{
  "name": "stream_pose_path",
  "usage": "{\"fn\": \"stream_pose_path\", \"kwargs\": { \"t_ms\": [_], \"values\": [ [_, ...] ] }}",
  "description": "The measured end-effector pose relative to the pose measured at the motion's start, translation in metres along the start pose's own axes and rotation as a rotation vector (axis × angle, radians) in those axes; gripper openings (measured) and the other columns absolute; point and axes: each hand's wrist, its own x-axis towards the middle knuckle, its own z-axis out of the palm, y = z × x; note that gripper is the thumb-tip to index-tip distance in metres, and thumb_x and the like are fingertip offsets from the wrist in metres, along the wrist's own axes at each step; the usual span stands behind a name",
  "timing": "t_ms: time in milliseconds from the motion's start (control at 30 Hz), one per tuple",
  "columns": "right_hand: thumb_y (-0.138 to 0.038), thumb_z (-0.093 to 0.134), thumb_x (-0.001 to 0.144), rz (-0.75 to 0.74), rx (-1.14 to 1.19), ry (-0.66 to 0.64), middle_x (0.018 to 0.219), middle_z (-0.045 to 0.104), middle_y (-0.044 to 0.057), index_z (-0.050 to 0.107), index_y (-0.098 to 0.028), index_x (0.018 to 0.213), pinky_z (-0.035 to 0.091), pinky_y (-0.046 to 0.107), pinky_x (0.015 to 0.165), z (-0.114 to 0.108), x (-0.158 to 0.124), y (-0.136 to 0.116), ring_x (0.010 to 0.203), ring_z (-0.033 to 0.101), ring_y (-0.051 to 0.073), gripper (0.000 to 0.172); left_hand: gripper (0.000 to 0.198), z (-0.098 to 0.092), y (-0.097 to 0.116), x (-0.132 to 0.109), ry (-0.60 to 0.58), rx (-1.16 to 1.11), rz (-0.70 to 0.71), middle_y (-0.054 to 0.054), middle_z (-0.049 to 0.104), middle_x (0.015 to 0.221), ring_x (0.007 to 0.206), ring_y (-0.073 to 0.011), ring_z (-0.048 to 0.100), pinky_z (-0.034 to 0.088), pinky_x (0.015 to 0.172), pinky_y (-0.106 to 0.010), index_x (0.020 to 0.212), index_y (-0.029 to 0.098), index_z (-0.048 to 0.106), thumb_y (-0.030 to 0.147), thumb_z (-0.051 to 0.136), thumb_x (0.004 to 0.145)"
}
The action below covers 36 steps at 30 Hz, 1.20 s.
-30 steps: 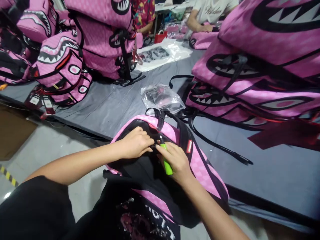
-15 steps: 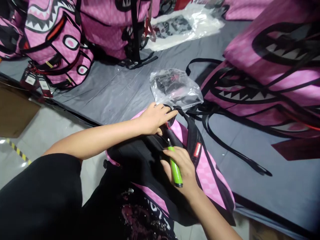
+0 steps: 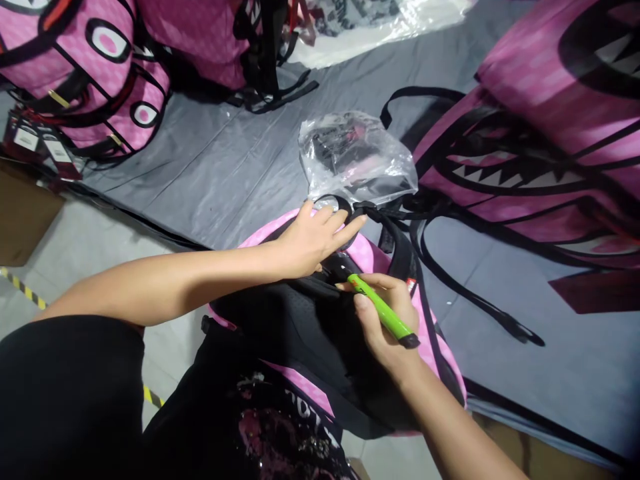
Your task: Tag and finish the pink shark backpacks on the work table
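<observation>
A pink and black backpack [image 3: 310, 320] lies against the near edge of the table, its black back panel facing up. My left hand [image 3: 315, 240] grips its top edge, fingers over the far side and the thumb mostly hidden underneath. In my right hand [image 3: 385, 313] is a green marker pen [image 3: 383, 308], uncapped, held between thumb and fingers. Its tip points at the dark area just below the left hand's fingers; whether it touches cannot be seen. Just beyond the left hand rests a crumpled clear plastic bag [image 3: 357, 157].
Pink shark-mouth backpacks [image 3: 107, 67] with hanging tags stand at the back left. More pink bags [image 3: 525, 153] are stacked on the right, a loose black strap [image 3: 470, 300] trailing from them. Grey cloth covers the table [image 3: 215, 160]. A cardboard box [image 3: 25, 213] sits at left.
My right hand has shifted slightly right and up, and the marker has tilted, its tip now nearer the left hand. My left hand stays at the backpack's top. The camera view has shifted.
</observation>
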Motion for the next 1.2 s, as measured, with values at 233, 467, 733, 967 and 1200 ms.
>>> {"fn": "stream_pose_path", "kwargs": {
  "t_ms": [233, 467, 733, 967, 1200],
  "values": [
    [-0.039, 0.053, 0.095, -0.146, -0.226, -0.307, 0.107, 0.072, 0.007, 0.065, -0.023, 0.114, 0.055, 0.036, 0.085, -0.020, 0.029, -0.023, 0.095, 0.069, 0.022, 0.028, 0.092, -0.005, 0.003, -0.001, -0.063, -0.007, -0.063, -0.016, 0.030, 0.157, 0.138, -0.0332, 0.033, 0.029, 0.108, -0.046, 0.157, 0.017, 0.016, 0.037, 0.067, 0.083],
    [-0.035, 0.058, 0.092, -0.077, -0.301, -0.529, 0.099, 0.074, 0.004, 0.066, -0.022, 0.103, 0.057, 0.031, 0.075, -0.027, 0.054, -0.030, 0.081, 0.071, 0.019, 0.019, 0.093, 0.000, 0.009, 0.000, -0.121, 0.006, -0.265, -0.013, 0.020, 0.162, 0.142, -0.0340, 0.025, 0.028, 0.110, -0.045, 0.156, 0.021, 0.021, 0.045, 0.069, 0.081],
    [-0.027, 0.056, 0.093, -0.170, -0.324, -0.524, 0.105, 0.074, 0.007, 0.069, -0.019, 0.113, 0.059, 0.033, 0.083, -0.026, 0.058, -0.030, 0.090, 0.071, 0.020, 0.026, 0.088, 0.000, 0.006, 0.004, -0.160, -0.021, -0.246, -0.011, 0.018, 0.162, 0.140, -0.0329, 0.027, 0.027, 0.111, -0.047, 0.156, 0.022, 0.022, 0.039, 0.068, 0.083],
    [-0.022, 0.055, 0.092, -0.226, -0.351, -0.620, 0.108, 0.074, 0.005, 0.071, -0.020, 0.112, 0.060, 0.034, 0.085, -0.031, 0.066, -0.033, 0.096, 0.071, 0.021, 0.026, 0.090, 0.003, 0.005, 0.004, -0.157, -0.075, -0.253, -0.008, 0.017, 0.163, 0.140, -0.0369, 0.024, 0.025, 0.111, -0.052, 0.157, 0.030, 0.017, 0.042, 0.068, 0.083],
    [-0.016, 0.054, 0.090, -0.264, -0.318, -0.678, 0.113, 0.073, 0.004, 0.070, -0.020, 0.115, 0.058, 0.034, 0.093, -0.031, 0.074, -0.032, 0.103, 0.070, 0.020, 0.029, 0.085, 0.004, 0.006, 0.003, -0.124, -0.074, -0.267, -0.008, 0.020, 0.162, 0.139, -0.0350, 0.027, 0.027, 0.110, -0.050, 0.155, 0.030, 0.025, 0.044, 0.067, 0.083]
  ]
}}
